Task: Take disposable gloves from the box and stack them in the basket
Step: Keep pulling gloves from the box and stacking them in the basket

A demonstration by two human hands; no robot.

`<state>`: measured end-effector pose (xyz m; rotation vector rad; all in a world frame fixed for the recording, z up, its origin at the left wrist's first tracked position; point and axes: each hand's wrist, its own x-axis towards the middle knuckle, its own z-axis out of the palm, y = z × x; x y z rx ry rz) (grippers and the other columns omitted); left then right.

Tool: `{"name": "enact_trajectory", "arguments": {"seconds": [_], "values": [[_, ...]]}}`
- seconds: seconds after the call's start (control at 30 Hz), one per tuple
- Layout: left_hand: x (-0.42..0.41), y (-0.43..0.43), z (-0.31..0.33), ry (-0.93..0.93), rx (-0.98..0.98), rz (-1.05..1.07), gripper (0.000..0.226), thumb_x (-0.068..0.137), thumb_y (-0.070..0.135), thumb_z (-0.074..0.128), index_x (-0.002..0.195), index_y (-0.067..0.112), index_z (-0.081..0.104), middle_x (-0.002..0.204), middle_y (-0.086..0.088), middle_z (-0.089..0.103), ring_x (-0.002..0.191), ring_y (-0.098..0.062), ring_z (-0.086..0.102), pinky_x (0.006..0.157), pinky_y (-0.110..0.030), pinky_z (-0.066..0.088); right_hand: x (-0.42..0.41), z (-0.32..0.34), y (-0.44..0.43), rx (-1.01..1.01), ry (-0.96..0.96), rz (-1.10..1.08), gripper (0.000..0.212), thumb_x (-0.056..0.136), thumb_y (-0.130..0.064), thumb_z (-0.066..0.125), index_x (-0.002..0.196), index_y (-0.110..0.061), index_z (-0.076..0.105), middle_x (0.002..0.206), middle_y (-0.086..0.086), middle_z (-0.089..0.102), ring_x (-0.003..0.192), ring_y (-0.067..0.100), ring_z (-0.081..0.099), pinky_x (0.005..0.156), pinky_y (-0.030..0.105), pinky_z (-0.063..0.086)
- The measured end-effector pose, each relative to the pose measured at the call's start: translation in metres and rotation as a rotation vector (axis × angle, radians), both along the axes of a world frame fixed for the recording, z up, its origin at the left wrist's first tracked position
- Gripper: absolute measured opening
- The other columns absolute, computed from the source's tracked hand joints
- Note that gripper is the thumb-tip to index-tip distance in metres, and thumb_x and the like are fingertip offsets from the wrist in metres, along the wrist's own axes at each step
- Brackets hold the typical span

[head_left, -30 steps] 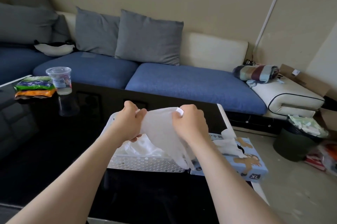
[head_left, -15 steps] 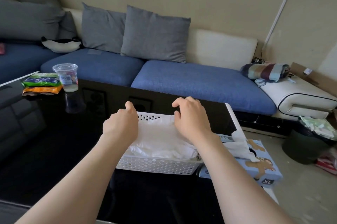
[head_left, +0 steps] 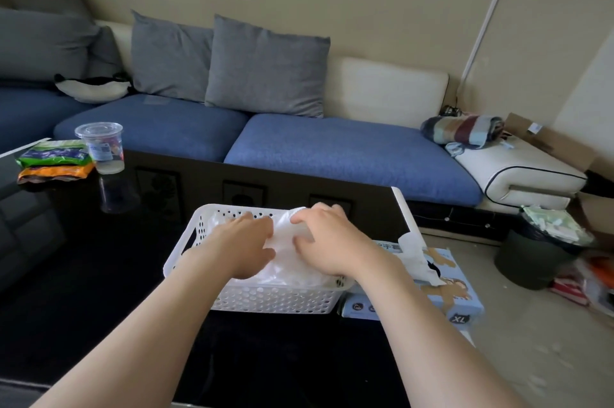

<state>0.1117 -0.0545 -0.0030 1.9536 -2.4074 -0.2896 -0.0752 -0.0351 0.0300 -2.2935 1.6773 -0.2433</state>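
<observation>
**Entry: both hands laid flat on the gloves in the basket**

The white perforated basket (head_left: 272, 299) is seen on the black glossy counter (head_left: 83, 274), near its right edge. A loose stack of translucent white gloves (head_left: 282, 234) is held inside the basket, bunched rather than flat, and reaches about to the rim.

The left hand (head_left: 244, 243) is laid palm down on the left part of the stack. Its grip is apart: the fingers are stretched toward the far wall and nothing is clamped. The right hand (head_left: 327, 241) is laid palm down on the right part. Its fingers are slightly bent over the film and the thumb is spread toward the left hand. No pinch can be made out, so this grip is also recorded as apart. A strip of glove is exposed between the 2 hands.

The blue glove box (head_left: 455, 301), marked XL, is set just beside the basket on its right, at the counter's corner. 1 glove (head_left: 413, 249) is seen sticking up out of its top slot.

At the far left of the counter, a clear plastic cup (head_left: 101, 148) is placed beside 2 stacked snack packets (head_left: 54, 155). A blue sofa (head_left: 349, 155) with grey cushions (head_left: 265, 68) is seen behind the counter. A dark bin (head_left: 538, 254) is seen on the floor at right.
</observation>
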Motion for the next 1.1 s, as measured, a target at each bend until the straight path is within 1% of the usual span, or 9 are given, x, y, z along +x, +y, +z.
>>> {"name": "enact_trajectory", "arguments": {"seconds": [0.1, 0.27, 0.43, 0.63, 0.73, 0.9, 0.97, 1.03, 1.1], "values": [[-0.016, 0.004, 0.006, 0.084, -0.212, 0.004, 0.029, 0.106, 0.037, 0.049, 0.134, 0.029, 0.048, 0.126, -0.001, 0.052, 0.113, -0.027, 0.053, 0.095, -0.042, 0.044, -0.020, 0.008, 0.005, -0.141, -0.136, -0.109, 0.042, 0.105, -0.009, 0.051, 0.138, -0.030, 0.064, 0.140, -0.002, 0.055, 0.130, 0.021, 0.051, 0.104, 0.044, 0.053], [-0.049, 0.012, 0.011, 0.298, -0.335, -0.163, 0.019, 0.105, 0.031, 0.051, 0.122, 0.034, 0.058, 0.115, 0.010, 0.053, 0.108, -0.017, 0.050, 0.096, -0.039, 0.044, -0.067, 0.020, 0.020, -0.070, 0.141, -0.299, 0.048, 0.088, -0.008, 0.073, 0.131, -0.028, 0.066, 0.130, -0.001, 0.062, 0.125, 0.024, 0.056, 0.102, 0.042, 0.050], [-0.080, 0.016, 0.010, 0.344, -0.336, -0.311, 0.017, 0.101, 0.037, 0.055, 0.116, 0.038, 0.063, 0.115, 0.016, 0.055, 0.111, -0.012, 0.046, 0.097, -0.038, 0.041, -0.104, 0.015, 0.027, 0.036, 0.218, -0.313, 0.047, 0.087, -0.005, 0.073, 0.125, -0.031, 0.063, 0.111, -0.004, 0.058, 0.100, 0.019, 0.059, 0.086, 0.038, 0.050], [-0.108, 0.015, 0.003, 0.315, -0.309, -0.343, 0.023, 0.098, 0.047, 0.057, 0.115, 0.036, 0.067, 0.119, 0.015, 0.061, 0.120, -0.013, 0.045, 0.099, -0.036, 0.032, -0.129, 0.003, 0.024, -0.103, 0.085, -0.342, 0.010, 0.092, -0.028, 0.082, 0.094, -0.029, 0.073, 0.095, -0.002, 0.061, 0.078, 0.021, 0.065, 0.064, 0.033, 0.057], [-0.119, 0.011, -0.001, 0.326, -0.317, -0.304, 0.028, 0.098, 0.049, 0.058, 0.122, 0.035, 0.064, 0.116, 0.017, 0.065, 0.121, -0.014, 0.047, 0.095, -0.035, 0.028, -0.138, 0.001, 0.020, -0.178, 0.021, -0.306, 0.018, 0.100, -0.033, 0.075, 0.084, -0.025, 0.075, 0.079, -0.001, 0.067, 0.068, 0.022, 0.066, 0.057, 0.033, 0.050], [-0.135, 0.007, -0.001, 0.398, -0.258, -0.212, 0.033, 0.097, 0.058, 0.060, 0.122, 0.037, 0.064, 0.113, 0.021, 0.067, 0.113, -0.011, 0.056, 0.099, -0.039, 0.040, -0.147, -0.002, 0.020, -0.242, -0.107, -0.223, 0.042, 0.113, -0.032, 0.049, 0.074, -0.022, 0.062, 0.063, -0.002, 0.056, 0.060, 0.020, 0.055, 0.064, 0.036, 0.039], [-0.139, 0.005, -0.001, 0.463, -0.226, -0.207, 0.030, 0.093, 0.060, 0.065, 0.114, 0.039, 0.066, 0.108, 0.023, 0.068, 0.109, -0.008, 0.061, 0.100, -0.042, 0.048, -0.148, -0.001, 0.023, -0.253, -0.167, -0.205, 0.039, 0.115, -0.031, 0.044, 0.082, -0.029, 0.066, 0.068, -0.006, 0.056, 0.065, 0.015, 0.053, 0.065, 0.036, 0.038], [-0.143, 0.004, 0.000, 0.549, -0.217, -0.214, 0.018, 0.093, 0.053, 0.070, 0.102, 0.038, 0.069, 0.102, 0.023, 0.069, 0.106, -0.004, 0.063, 0.096, -0.040, 0.054, -0.150, -0.001, 0.026, -0.271, -0.222, -0.213, 0.035, 0.116, -0.032, 0.039, 0.120, -0.034, 0.074, 0.092, -0.006, 0.069, 0.087, 0.013, 0.063, 0.076, 0.037, 0.049], [-0.145, 0.005, 0.004, 0.608, -0.232, -0.204, 0.010, 0.094, 0.044, 0.073, 0.093, 0.035, 0.071, 0.097, 0.022, 0.070, 0.103, -0.002, 0.063, 0.091, -0.035, 0.054, -0.152, 0.000, 0.026, -0.288, -0.269, -0.251, 0.038, 0.116, -0.032, 0.035, 0.135, -0.032, 0.069, 0.111, -0.004, 0.069, 0.103, 0.014, 0.063, 0.087, 0.036, 0.050]]}}
